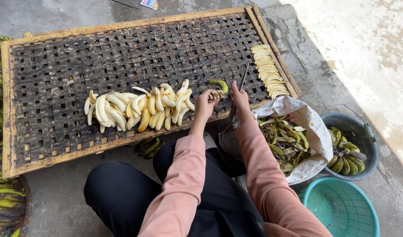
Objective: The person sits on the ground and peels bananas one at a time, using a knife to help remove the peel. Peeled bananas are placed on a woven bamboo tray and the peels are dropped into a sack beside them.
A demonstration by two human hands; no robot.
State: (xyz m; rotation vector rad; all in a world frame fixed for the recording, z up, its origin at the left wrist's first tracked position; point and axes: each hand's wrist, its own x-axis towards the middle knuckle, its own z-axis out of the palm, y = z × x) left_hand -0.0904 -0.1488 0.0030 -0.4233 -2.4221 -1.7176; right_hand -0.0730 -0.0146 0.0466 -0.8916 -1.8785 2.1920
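Hands: the left hand [204, 105] was closed around a partly peeled green banana [218, 87], held just above the near edge of the woven tray [56, 66]; the right hand [240, 100] was clenched on the handle of a knife [244, 77], blade pointing up and away.
Banana: its green tip stuck out above the left fingers, close beside the knife blade; whether the two touched could not be told.
Tray: a wooden-framed bamboo lattice lay on the concrete floor.
Peeled bananas [135, 109]: a pale heap sat on the tray, just left of the left hand.
Slices [268, 70]: a neat overlapping row ran along the tray's right edge.
Sack [315, 131]: a white bag of green peels stood open beside the right forearm.
Bucket [368, 149]: a dark pail held unpeeled green bananas, right of the sack.
Basket [342, 208]: a teal plastic one stood near the right elbow.
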